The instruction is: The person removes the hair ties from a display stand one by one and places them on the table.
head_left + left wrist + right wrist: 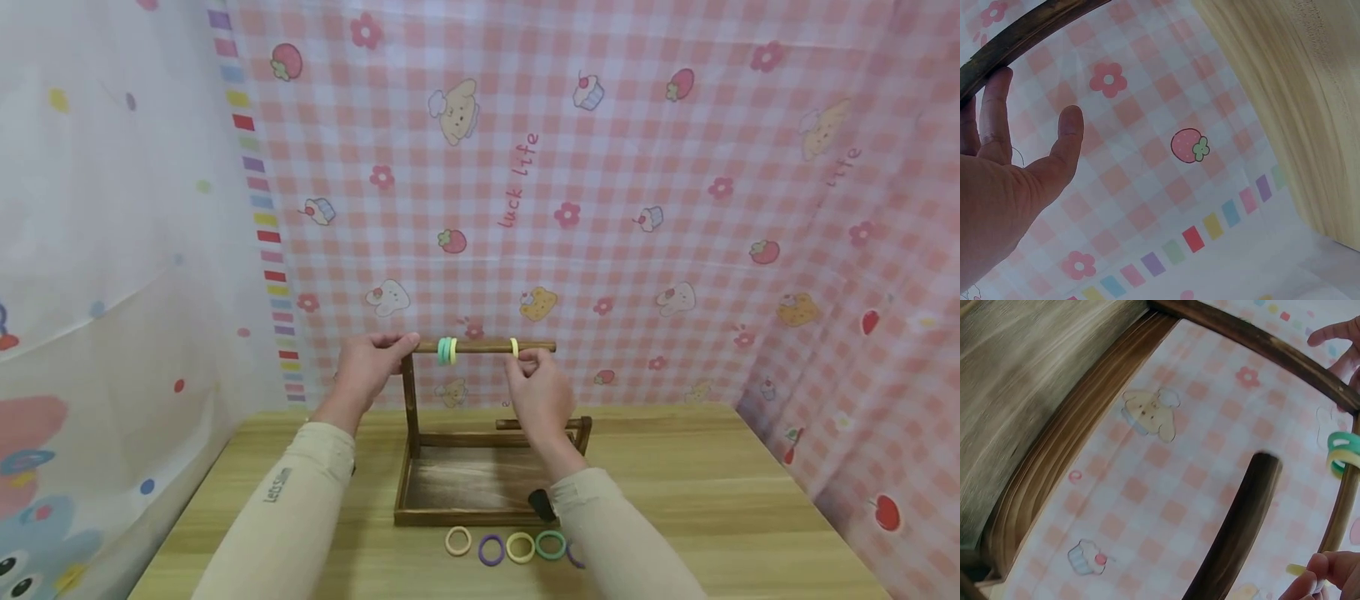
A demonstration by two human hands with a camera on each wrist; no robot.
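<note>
A dark wooden stand (pixel 410 400) holds up a horizontal bar (pixel 483 347). Green rings (pixel 444 351) and a pale yellow ring (pixel 453 351) hang together on the bar's left part. Farther right, my right hand (pixel 542 392) pinches another yellow ring (pixel 513 347) that is around the bar; the same ring (pixel 1296 569) shows partly in the right wrist view. At the bar's left end, my left hand (pixel 367 367) touches the top corner of the stand. The left wrist view shows its fingers (pixel 996 119) against the dark wood, with the thumb held away.
In front of the stand's base lie a peach ring (pixel 458 542), a purple ring (pixel 491 550), a yellow ring (pixel 521 547), a green ring (pixel 551 545) and a partly hidden purple ring (pixel 574 556). A shorter, lower peg (pixel 508 424) and a black object (pixel 541 505) are near my right arm.
</note>
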